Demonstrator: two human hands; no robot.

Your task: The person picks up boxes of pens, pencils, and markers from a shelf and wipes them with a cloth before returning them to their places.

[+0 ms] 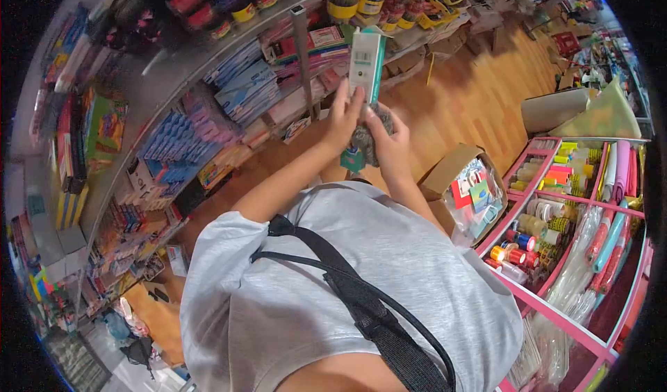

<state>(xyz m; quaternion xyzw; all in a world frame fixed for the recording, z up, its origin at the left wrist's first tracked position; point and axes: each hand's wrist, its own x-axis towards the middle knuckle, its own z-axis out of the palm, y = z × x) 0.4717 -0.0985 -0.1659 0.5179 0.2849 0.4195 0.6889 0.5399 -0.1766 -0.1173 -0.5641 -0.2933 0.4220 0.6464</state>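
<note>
In front of my chest I hold a tall, narrow white and teal carton (368,55) with a barcode on its face. Its top end looks unfolded, with a flap sticking out. My left hand (340,120) is closed around the lower part of the carton. A dark grey, mottled item (368,145) sits below the carton, between my palms; its kind is hard to make out. My right hand (390,138) closes on this grey item, its thumb pressed on the front. A teal piece (352,157) shows beneath my left hand.
Shelves of packaged stationery (246,90) line the left side. An open cardboard box (451,177) with packets stands on the wooden floor (472,100). On the right, a pink-edged rack (531,184) holds tape rolls and wrapping rolls.
</note>
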